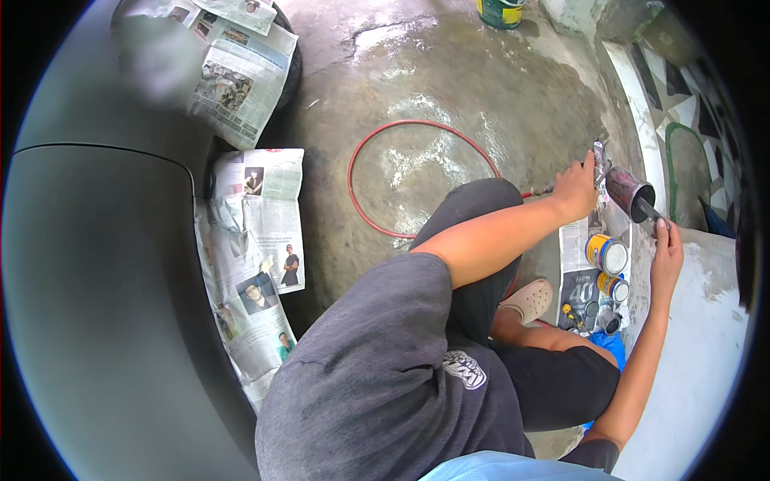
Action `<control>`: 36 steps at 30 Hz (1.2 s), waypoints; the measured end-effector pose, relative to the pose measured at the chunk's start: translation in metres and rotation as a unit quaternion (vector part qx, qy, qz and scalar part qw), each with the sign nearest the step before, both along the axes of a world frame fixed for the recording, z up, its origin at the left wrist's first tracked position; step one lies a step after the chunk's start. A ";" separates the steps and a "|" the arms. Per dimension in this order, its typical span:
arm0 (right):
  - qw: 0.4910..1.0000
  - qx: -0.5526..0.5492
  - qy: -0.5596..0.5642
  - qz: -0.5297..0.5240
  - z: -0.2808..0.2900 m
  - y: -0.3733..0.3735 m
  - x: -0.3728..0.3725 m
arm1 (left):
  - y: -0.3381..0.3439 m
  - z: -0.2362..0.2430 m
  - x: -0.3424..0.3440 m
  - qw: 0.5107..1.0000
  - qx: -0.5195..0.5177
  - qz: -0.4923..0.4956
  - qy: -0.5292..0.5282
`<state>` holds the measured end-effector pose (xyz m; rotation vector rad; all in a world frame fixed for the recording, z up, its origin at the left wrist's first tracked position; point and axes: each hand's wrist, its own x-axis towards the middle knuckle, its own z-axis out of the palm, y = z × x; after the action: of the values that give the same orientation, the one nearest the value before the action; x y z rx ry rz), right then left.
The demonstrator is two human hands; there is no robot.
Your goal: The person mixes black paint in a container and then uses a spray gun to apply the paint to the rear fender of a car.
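Note:
My left hand (576, 190) is closed around a silver spray gun (599, 163), out at the right side. The gun's dark, stained paint cup (623, 186) is tilted, its open mouth facing down toward my right hand. Between the fingers of my right hand (667, 244) is a thin grey stirring stick (647, 208), its far end inside the cup. What the cup contains is hidden. A red air hose (425, 123) runs to the gun and lies in a loop on the floor.
Paint cans (614, 257) and small containers stand on newspaper (572, 244) below my hands. A white wall (694, 297) is close on the right. At left is a grey car panel (104, 280) edged with newspaper (269, 240). A green bucket (501, 12) stands far off.

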<state>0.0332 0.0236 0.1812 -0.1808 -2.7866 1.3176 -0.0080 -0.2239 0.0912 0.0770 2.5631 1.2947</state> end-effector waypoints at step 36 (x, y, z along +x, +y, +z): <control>0.997 0.015 0.038 0.064 0.036 -0.033 0.008 | -0.016 -0.009 -0.018 0.996 0.069 0.038 0.035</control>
<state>0.0414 -0.0090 0.2172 0.0477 -2.7939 1.2783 -0.0262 -0.2398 0.0822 0.0531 2.5530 1.5216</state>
